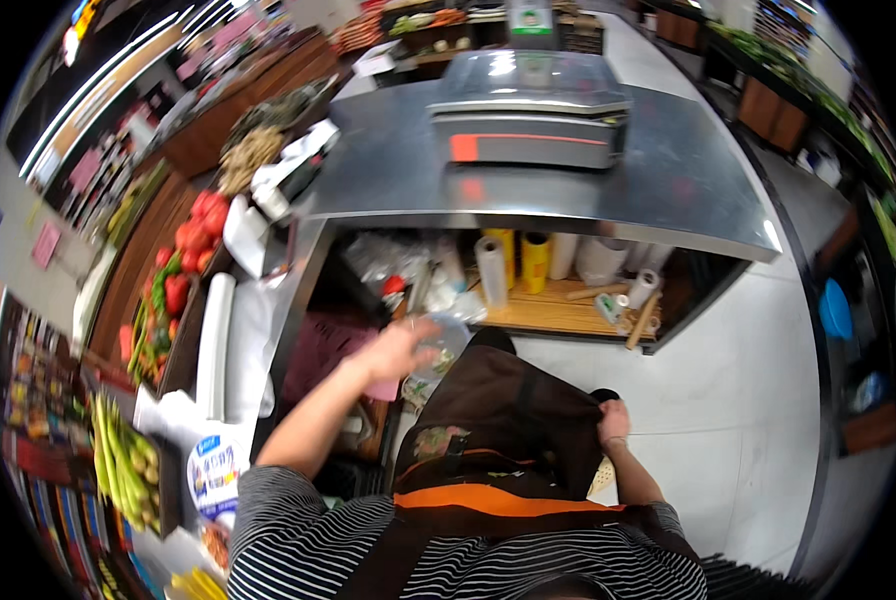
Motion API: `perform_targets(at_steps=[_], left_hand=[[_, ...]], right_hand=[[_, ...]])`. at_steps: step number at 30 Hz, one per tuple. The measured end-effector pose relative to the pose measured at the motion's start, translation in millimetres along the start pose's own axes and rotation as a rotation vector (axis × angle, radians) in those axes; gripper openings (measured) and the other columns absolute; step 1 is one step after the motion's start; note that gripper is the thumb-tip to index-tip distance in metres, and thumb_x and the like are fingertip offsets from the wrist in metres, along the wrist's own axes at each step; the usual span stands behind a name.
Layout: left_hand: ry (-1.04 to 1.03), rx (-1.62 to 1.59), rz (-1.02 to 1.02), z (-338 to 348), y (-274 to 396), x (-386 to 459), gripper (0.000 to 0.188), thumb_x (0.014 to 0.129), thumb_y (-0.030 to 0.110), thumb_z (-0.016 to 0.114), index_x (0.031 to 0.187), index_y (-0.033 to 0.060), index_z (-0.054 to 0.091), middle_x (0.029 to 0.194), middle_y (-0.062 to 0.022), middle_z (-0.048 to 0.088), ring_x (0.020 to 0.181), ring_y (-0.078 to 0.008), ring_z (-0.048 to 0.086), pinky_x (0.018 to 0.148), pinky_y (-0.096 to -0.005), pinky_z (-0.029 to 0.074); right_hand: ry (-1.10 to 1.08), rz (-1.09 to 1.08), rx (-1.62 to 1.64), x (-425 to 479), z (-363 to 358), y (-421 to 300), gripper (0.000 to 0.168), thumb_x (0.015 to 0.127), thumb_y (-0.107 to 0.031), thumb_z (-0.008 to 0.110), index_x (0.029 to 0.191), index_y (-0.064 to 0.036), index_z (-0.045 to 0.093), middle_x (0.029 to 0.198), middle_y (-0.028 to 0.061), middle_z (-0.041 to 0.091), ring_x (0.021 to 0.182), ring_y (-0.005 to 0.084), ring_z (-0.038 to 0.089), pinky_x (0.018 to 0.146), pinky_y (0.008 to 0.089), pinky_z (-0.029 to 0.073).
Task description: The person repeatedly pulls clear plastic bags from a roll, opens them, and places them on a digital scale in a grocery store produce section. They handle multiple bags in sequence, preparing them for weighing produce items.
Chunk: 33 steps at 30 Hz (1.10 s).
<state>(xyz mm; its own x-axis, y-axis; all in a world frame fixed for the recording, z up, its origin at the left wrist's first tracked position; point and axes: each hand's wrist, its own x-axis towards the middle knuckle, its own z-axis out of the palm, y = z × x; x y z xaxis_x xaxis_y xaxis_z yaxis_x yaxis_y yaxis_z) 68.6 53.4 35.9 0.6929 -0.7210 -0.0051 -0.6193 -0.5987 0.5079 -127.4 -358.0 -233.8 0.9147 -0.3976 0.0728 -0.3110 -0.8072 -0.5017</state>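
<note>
My left hand [403, 349] reaches out with its fingers apart, just over or beside a translucent plastic tub [454, 336]. Small green and pale scraps appear to lie in the tub; motion blur hides whether my fingers touch its rim. Below that hand is a dark pink sheet or bag [328, 349]. Down at my right side, my right hand [613, 424] grips the edge of my dark brown apron [500, 412], drawing the cloth outward. The apron has an orange band and spreads over my lap.
Ahead stands a steel counter [373, 150] bearing a grey machine [530, 139] with an orange stripe. Its wooden lower shelf [523, 319] holds several film rolls [491, 270]. At left are a white roll [217, 349], tomatoes [200, 229] and green stalks [122, 465].
</note>
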Motion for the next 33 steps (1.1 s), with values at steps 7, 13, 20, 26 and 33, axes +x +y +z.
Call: perform_targets(at_steps=[7,13,20,26,33], left_hand=[[0.182,0.354,-0.142,-150.8,-39.2,-50.7,0.037,0.083,0.021,0.062,0.114,0.0021,0.056,0.117,-0.0174,0.056,0.11,-0.0326,0.052,0.094,-0.0381,0.042],[0.192,0.529,-0.722,-185.3,-75.0,-125.3,0.053,0.078,0.043,0.064,0.119,0.0102,0.056,0.117,-0.0203,0.055,0.107,-0.0355,0.054,0.093,-0.0388,0.043],[0.505,0.671,-0.605,-128.6,-92.0,-203.4,0.041,0.081,0.04,0.062,0.106,0.0073,0.064,0.101,-0.012,0.061,0.085,-0.0317,0.055,0.084,-0.0375,0.044],[0.735,0.559,-0.622,-125.1,-112.6,-226.8,0.02,0.085,0.018,0.059,0.095,0.0026,0.066,0.082,-0.0099,0.064,0.075,-0.0314,0.056,0.072,-0.0385,0.046],[1.141,-0.094,-0.619,-162.8,-96.5,-222.3,0.027,0.095,0.02,0.046,0.095,-0.0007,0.064,0.087,-0.0077,0.069,0.08,-0.0102,0.061,0.076,-0.0244,0.045]], right_hand=[[-0.123,0.006,-0.203,-33.6,-70.1,67.7,0.014,0.068,-0.003,0.06,0.08,-0.006,0.054,0.088,0.0156,0.054,0.084,0.0369,0.053,0.071,0.0449,0.045],[-0.462,0.152,-0.355,-94.8,-100.3,118.4,0.02,0.071,-0.013,0.065,0.09,-0.008,0.062,0.09,0.0156,0.06,0.085,0.0349,0.055,0.077,0.0429,0.046],[-0.505,0.202,-0.032,-45.8,-102.2,75.2,0.038,0.076,-0.032,0.07,0.099,-0.003,0.064,0.098,0.0191,0.064,0.094,0.0319,0.061,0.082,0.0384,0.048],[-0.554,-0.171,0.118,40.6,-107.1,-99.1,0.032,0.078,-0.022,0.068,0.1,0.0,0.061,0.098,0.016,0.062,0.085,0.0278,0.063,0.075,0.034,0.05],[-0.69,-0.496,0.177,62.0,-112.5,-231.7,0.033,0.081,-0.024,0.065,0.106,-0.002,0.059,0.101,0.015,0.059,0.084,0.0277,0.062,0.079,0.0366,0.048]])
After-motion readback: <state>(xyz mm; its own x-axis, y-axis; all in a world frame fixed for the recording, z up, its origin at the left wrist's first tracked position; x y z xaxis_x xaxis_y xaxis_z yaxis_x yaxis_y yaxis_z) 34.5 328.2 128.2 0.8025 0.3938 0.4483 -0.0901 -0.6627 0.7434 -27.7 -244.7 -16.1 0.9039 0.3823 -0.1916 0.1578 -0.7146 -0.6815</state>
